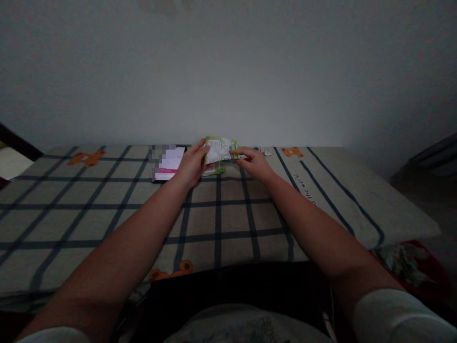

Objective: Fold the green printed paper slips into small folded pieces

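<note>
A small green and white printed packet [218, 151] is held up over the far part of the table. My left hand [193, 163] is closed on its left side, with the thumb on the printed face. At its right edge my right hand [253, 163] pinches the packet between fingers and thumb. Below it shows a second green packet [216, 169], partly hidden by the held one and my left hand. A phone [168, 166] with a lit screen lies left of my left hand, its upper left part blurred out.
A checked cloth with bear prints covers the table [228, 224], which stands against a pale wall [228, 71]. Small white scraps [266, 151] lie beyond my right hand. A red container [416, 267] with crumpled wrappers stands below the table's right edge.
</note>
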### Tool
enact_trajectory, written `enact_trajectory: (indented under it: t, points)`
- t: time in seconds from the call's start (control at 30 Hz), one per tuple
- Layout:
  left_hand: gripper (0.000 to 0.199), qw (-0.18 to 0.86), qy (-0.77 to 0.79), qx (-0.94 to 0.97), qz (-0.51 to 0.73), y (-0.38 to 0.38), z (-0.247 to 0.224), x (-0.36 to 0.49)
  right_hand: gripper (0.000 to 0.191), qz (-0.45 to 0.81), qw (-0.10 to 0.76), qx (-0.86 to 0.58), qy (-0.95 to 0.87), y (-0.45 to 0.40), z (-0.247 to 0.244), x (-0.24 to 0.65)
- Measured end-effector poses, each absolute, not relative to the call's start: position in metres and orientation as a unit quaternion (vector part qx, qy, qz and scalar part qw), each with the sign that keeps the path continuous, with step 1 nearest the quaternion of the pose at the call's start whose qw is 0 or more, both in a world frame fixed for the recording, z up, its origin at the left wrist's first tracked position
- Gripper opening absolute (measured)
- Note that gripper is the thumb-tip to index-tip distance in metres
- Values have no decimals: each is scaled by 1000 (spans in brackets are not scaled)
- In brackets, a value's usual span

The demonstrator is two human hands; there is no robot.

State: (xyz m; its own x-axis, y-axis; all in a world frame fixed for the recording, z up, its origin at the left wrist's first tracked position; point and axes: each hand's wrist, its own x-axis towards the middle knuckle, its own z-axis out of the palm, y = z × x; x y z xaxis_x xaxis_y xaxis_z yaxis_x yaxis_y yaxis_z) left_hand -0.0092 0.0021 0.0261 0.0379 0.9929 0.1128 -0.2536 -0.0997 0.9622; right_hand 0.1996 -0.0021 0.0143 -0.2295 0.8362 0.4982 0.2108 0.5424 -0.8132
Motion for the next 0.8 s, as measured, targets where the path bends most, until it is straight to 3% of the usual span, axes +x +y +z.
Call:
enact_trajectory:
  t: [0.1,0.27,0.6,0.7,0.8]
  points:
    - [63,509,388,499,584,1,26,-10,19,309,531,-375,-694,3,11,199]
    - [39,491,377,561,550,-5,26,-9,35,317,562,-393,-655,8,8,202]
    - [33,444,405,544,586,-1,18,-5,34,416,582,-379,-587,4,12,196]
    - [41,446,394,542,593,-3,19,-3,31,440,597,-371,-559,6,10,195]
    - [63,460,383,553,580,-7,21,-2,43,456,613,-359,-536,8,9,196]
